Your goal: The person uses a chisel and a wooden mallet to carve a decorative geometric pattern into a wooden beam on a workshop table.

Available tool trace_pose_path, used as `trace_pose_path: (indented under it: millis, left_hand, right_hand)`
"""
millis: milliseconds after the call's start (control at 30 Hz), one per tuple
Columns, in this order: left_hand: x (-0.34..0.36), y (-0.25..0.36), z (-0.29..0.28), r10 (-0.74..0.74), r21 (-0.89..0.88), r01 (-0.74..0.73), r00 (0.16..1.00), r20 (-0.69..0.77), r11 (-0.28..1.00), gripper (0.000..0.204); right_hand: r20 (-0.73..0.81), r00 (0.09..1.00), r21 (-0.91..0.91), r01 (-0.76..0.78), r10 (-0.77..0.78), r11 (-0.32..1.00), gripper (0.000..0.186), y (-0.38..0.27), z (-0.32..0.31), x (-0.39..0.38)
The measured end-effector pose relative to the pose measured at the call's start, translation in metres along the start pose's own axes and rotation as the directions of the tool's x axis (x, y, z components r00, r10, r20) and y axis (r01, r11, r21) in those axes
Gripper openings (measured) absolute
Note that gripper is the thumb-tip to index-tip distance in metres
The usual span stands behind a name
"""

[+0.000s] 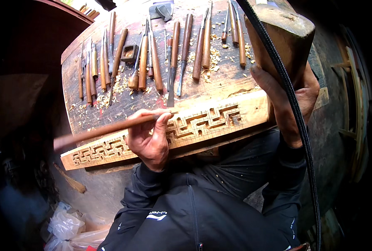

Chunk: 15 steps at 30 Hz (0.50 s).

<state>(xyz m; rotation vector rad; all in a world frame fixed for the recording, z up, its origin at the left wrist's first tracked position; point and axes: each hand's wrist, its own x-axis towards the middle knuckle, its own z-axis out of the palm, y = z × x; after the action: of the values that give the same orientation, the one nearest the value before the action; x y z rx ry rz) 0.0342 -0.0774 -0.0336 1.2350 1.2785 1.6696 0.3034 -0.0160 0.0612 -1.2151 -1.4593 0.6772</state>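
Observation:
My left hand [149, 140] is closed round a chisel [110, 127] with a long brown wooden handle. Its handle slants out to the left, blurred at the far end, while its tip is close to the carved board [253, 109]. This long pale board lies across in front of me, cut with an angular maze-like pattern over drawn grid lines. My right hand [297, 96] grips a thick wooden block [283, 37] with a rounded, worn end, held above the board's right end. The block and a black cable hide part of that hand.
Carving tools [186, 42] with wooden handles lie in a row across the worn round table [79, 62], among wood shavings. A small square dark box [129, 53] sits between them. A black braided cable [292, 90] hangs at the right. A plastic bag [66, 226] is at lower left.

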Motion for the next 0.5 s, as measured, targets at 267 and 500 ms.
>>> trace_pose_path:
  millis: [267, 500]
  left_hand:
    - [-0.003, 0.007, -0.008, -0.249, -0.101, 0.256, 0.966, 0.075, 0.962, 0.022]
    - [-0.002, 0.001, -0.005, -0.223, -0.082, 0.237, 0.964, 0.145, 0.968, 0.014]
  right_hand:
    - [-0.004, 1.0, -0.013, -0.01, 0.01, 1.0, 0.04, 0.0, 0.003, 0.001]
    - [-0.059, 0.998, -0.115, -0.012, 0.005, 0.993, 0.041, 0.002, 0.002, -0.005]
